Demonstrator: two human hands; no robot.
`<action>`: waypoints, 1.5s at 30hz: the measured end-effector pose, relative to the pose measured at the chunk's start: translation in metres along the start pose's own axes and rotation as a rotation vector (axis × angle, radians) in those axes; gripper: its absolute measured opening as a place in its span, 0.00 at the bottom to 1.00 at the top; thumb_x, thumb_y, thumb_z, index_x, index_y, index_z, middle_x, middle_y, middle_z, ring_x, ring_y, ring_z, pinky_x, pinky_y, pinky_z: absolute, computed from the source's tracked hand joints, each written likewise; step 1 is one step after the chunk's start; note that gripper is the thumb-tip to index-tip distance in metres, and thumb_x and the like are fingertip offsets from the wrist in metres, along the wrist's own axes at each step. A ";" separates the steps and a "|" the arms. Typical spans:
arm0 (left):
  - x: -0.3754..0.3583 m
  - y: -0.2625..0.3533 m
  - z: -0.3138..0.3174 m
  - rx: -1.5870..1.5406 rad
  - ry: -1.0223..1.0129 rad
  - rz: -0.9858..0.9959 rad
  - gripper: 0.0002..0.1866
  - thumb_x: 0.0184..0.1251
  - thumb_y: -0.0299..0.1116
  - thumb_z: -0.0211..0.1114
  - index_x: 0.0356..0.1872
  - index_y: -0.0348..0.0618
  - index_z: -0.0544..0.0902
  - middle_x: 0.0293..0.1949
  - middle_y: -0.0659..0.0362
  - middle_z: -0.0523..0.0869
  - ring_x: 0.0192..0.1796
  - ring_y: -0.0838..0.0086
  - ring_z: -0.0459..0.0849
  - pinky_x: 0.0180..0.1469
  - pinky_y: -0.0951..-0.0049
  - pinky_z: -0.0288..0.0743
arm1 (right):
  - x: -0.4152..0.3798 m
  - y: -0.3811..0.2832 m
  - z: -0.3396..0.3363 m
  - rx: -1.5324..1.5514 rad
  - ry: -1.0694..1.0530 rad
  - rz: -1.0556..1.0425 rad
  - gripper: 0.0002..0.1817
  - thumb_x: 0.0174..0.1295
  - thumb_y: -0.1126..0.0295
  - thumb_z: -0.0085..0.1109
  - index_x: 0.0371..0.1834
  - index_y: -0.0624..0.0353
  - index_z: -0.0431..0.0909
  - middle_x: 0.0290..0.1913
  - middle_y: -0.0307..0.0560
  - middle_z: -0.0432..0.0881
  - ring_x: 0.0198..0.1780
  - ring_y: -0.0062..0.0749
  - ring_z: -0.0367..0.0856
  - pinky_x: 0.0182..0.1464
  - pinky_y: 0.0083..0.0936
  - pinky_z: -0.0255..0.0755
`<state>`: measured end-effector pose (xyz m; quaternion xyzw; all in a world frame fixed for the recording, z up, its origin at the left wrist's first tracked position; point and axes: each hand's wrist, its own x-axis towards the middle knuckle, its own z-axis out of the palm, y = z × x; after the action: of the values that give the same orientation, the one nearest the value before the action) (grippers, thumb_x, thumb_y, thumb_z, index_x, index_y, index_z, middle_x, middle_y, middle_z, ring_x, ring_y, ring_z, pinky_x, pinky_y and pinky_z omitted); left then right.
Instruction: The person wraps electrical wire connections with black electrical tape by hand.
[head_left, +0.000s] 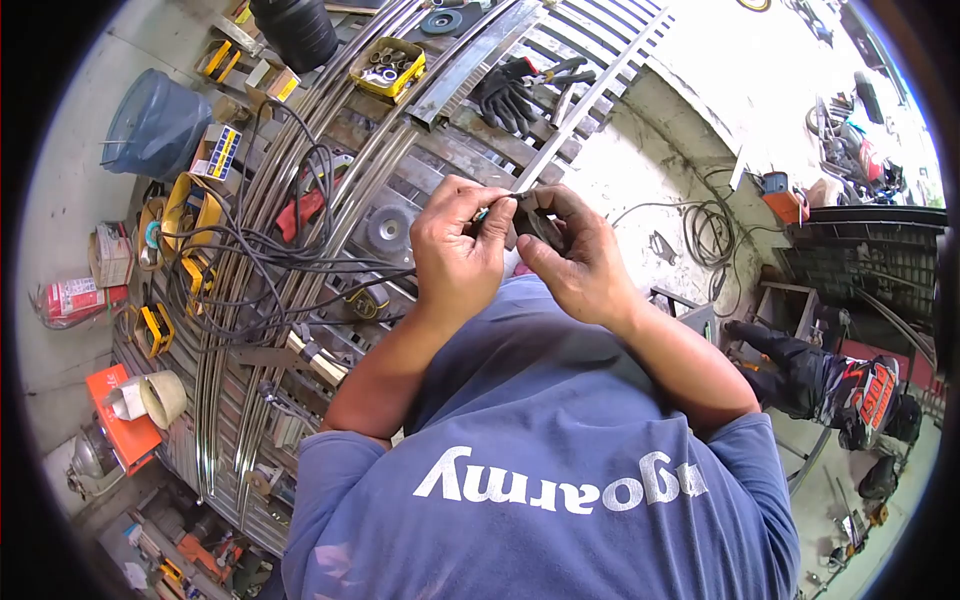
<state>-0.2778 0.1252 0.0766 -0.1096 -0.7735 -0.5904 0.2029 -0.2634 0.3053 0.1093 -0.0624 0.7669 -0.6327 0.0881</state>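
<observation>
Left hand (458,245) and right hand (580,262) narrowly grip a dark piece (541,228) between them — handling seems under way; what is done or remains, I cannot tell.

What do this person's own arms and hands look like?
Left hand and right hand are bare, ungloved, with grimy smudges on the fingers; no watch shows. Forearms are uncovered below the short blue sleeves.

strong fisheye curve, black vignetted edges, bright daylight blown out upper right, glare on metal, softer shadows left
</observation>
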 end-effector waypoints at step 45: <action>0.000 -0.006 0.000 0.166 0.064 0.155 0.07 0.81 0.25 0.75 0.50 0.31 0.91 0.38 0.46 0.93 0.36 0.54 0.95 0.38 0.58 0.87 | -0.002 -0.025 -0.020 0.197 -0.127 0.189 0.26 0.84 0.59 0.75 0.68 0.70 0.79 0.58 0.50 0.88 0.57 0.28 0.88 0.62 0.29 0.85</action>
<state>-0.2799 0.1236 0.0716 -0.1331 -0.8021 -0.5099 0.2809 -0.2661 0.3206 0.1377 -0.0208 0.6966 -0.6884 0.2011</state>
